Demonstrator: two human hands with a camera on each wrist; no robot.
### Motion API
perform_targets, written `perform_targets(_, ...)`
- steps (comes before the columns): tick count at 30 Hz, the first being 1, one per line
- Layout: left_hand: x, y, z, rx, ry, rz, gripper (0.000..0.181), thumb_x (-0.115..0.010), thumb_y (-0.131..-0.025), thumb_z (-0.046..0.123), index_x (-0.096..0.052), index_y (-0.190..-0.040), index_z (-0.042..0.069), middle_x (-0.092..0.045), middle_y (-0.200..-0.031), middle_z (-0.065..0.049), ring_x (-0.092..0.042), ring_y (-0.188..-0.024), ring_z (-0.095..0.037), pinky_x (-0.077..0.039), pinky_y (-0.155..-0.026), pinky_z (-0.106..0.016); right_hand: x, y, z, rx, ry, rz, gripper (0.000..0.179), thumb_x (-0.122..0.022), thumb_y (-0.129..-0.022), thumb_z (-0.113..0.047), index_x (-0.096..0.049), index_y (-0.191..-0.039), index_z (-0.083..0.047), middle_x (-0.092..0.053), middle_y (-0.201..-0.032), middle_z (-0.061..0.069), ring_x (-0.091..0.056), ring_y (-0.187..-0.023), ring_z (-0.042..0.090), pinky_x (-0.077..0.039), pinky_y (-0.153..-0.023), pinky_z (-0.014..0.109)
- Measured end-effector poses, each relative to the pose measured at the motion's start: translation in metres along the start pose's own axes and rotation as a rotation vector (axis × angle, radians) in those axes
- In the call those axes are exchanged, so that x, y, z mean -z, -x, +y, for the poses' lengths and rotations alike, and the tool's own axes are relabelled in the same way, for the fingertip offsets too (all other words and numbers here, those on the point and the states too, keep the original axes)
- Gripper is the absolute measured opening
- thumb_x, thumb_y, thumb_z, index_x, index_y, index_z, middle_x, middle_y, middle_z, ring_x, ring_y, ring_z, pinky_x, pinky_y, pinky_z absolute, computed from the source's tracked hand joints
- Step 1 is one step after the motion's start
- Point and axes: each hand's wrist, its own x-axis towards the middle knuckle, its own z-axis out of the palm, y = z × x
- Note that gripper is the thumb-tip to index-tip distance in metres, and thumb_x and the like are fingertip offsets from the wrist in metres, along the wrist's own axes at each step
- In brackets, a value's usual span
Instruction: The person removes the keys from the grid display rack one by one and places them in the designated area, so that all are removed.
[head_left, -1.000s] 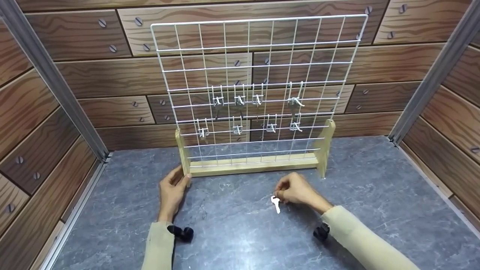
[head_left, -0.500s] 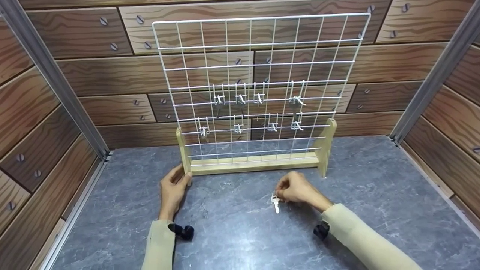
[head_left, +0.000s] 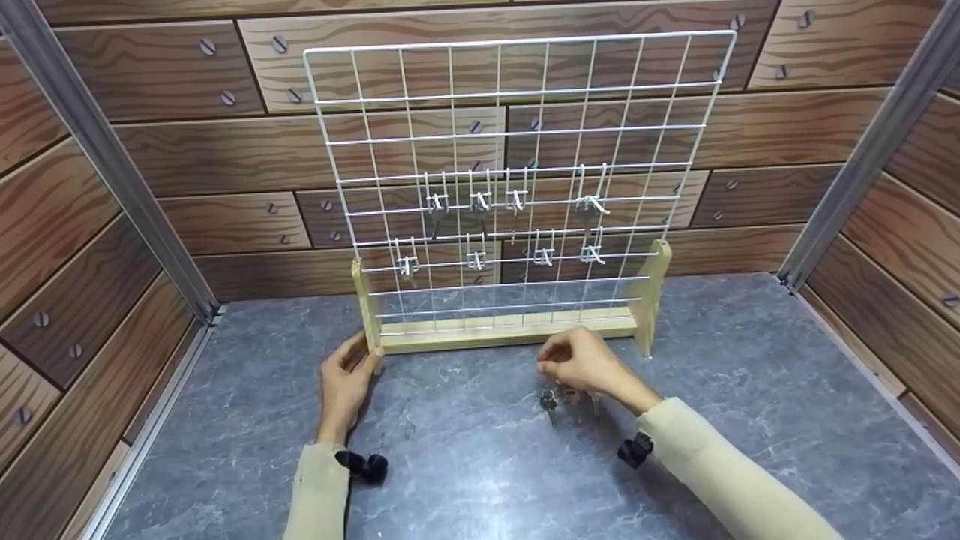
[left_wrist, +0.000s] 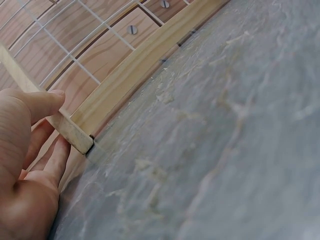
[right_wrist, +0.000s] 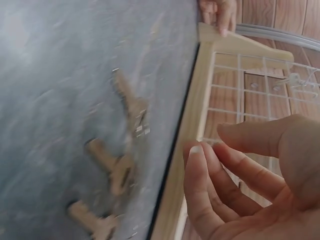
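Closest in, bottom of the frame: two pale sleeves, the left sleeve (head_left: 319, 487) at lower left-centre and the right sleeve (head_left: 735, 469) at lower right, each with a black wrist device (head_left: 364, 466) by the cuff. Grey marbled tabletop (head_left: 465, 450) under all that.

Three keys lie on it right of centre, near the right wrist: the leftmost key (head_left: 549, 405) shows best, the middle key (right_wrist: 115, 167) and the third key (right_wrist: 95, 222) come out blurry. Just above them is the right hand (head_left: 585, 366), empty, fingers loosely curled; can't tell if the thumb and fingertips touch.

Left hand (head_left: 346, 382), left of centre, grips the foot of the rack's left wooden upright (head_left: 364, 307), thumb one side, fingers the other. A wooden crossbar (head_left: 510, 341) runs right from there, with a white wire grid (head_left: 498, 135) standing up to the top of the frame. Metal hooks (head_left: 590, 204) sit mid-grid in two rows. Way at the back, wood-print wall (head_left: 225, 150).
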Motion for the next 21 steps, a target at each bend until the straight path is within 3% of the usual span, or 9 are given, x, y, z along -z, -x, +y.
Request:
perform_targets(7,0.0,0.003,-0.001,-0.011,0.008,-0.001,0.047,-0.076,-0.099,0.002,-0.064,-0.144,-0.002,-0.064,-0.144,-0.029,-0.06,-0.138,-0.041,-0.057,-0.1,-0.015,-0.006,-0.008,-0.022,0.114,-0.072,0.066,0.014,-0.081,-0.092,-0.009,-0.08,-0.102,-0.001,-0.081,-0.097,0.012,-0.076,-0.087,0.024,-0.066,-0.086,0.041)
perform_targets(21,0.0,0.003,0.0,-0.009,0.023,-0.005,0.047,-0.076,-0.099,0.002,-0.065,-0.144,-0.001,-0.064,-0.144,-0.028,-0.061,-0.137,-0.039,-0.057,-0.099,-0.015,-0.016,-0.028,-0.073,0.166,-0.264,0.166,0.019,-0.079,-0.094,-0.009,-0.08,-0.111,-0.001,-0.081,-0.106,0.014,-0.077,-0.096,0.029,-0.067,-0.09,0.041)
